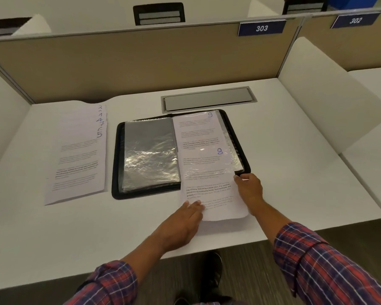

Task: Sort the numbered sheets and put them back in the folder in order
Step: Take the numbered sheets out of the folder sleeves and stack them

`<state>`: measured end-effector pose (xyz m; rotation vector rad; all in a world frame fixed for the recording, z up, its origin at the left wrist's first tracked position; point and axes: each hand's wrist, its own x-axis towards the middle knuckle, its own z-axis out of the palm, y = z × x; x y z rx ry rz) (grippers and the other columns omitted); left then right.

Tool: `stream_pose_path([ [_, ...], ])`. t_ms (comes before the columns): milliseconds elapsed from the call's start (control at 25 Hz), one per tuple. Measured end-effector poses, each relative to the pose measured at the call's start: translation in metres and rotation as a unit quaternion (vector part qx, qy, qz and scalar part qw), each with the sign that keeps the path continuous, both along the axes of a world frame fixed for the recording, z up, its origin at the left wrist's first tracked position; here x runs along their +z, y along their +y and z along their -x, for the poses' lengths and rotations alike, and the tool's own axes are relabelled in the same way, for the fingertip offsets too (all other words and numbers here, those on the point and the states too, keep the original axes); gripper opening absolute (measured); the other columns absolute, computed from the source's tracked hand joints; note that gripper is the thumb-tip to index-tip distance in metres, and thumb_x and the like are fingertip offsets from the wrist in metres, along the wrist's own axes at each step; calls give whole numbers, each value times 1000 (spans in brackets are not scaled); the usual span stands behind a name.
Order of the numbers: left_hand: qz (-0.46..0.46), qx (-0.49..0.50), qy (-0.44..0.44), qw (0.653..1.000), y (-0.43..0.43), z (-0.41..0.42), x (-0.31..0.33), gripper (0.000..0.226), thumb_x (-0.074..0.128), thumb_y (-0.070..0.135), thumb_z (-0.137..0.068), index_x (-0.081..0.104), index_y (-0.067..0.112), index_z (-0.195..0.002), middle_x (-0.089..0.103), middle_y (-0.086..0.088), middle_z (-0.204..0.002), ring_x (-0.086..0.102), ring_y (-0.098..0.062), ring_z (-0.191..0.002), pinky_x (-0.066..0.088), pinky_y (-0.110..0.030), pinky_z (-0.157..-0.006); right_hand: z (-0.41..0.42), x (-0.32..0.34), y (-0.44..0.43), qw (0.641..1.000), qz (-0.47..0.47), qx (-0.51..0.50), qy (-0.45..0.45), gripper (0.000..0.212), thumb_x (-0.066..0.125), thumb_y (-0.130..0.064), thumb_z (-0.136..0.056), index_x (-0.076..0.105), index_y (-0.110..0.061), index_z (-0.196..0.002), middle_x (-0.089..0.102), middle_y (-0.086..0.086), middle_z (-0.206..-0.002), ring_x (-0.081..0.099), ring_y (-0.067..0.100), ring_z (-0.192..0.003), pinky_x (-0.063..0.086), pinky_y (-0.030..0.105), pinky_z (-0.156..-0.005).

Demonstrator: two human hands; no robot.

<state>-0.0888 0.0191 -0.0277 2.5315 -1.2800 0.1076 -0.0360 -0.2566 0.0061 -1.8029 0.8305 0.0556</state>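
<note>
A black folder [117, 164] lies open in the middle of the desk, its clear sleeves showing on the left page. A sheet numbered 9 [196, 126] sits in the right-hand sleeve. A sheet numbered 8 [209, 172] lies partly over it and sticks out past the folder's near edge. My left hand [180, 225] lies flat on the near left corner of sheet 8, fingers straight. My right hand [249, 190] holds the sheet's right edge by the folder's near right corner. A fanned stack of numbered sheets [79, 155] lies left of the folder, with 5 on top.
A grey cable hatch [208, 99] is set into the desk behind the folder. Beige partition walls close the back, and white dividers [330, 111] stand at both sides. The desk's near edge runs just below my hands, with floor and a shoe beneath.
</note>
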Motion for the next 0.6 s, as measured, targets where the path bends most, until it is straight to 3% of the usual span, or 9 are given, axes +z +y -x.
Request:
stream_pose_path([
  [280, -60, -39, 19, 997, 16, 40, 2, 29, 41, 27, -110, 54, 13, -132, 51, -14, -155, 40, -25, -150, 28, -48, -126, 8, -5, 4, 998, -60, 11, 7, 9, 74, -25, -96, 72, -17, -97, 74, 5, -103, 72, 27, -97, 60, 45, -93],
  [400, -65, -49, 56, 995, 20, 59, 6, 27, 38, 30, -112, 52, 16, -129, 46, -12, -158, 34, -21, -153, 24, -44, -128, 23, -5, 7, 996, -80, 44, 25, 3, 73, -14, -95, 75, -15, -93, 78, 9, -97, 77, 30, -88, 64, 49, -86],
  [520, -16, -55, 103, 993, 24, 68, 12, 29, 43, 39, -110, 59, 17, -121, 52, -8, -154, 40, -17, -149, 27, -36, -126, 38, -5, 10, 995, -78, 50, 32, 9, 67, -8, -95, 74, -12, -94, 78, 11, -96, 76, 32, -86, 64, 50, -83],
  [600, 62, 3, 145, 988, 24, 70, 15, 34, 50, 44, -107, 63, 16, -123, 60, -6, -146, 48, -13, -140, 34, -27, -121, 48, -2, 11, 995, -87, 41, 31, 9, 64, -5, -95, 73, -7, -93, 77, 14, -94, 76, 36, -87, 65, 50, -80],
])
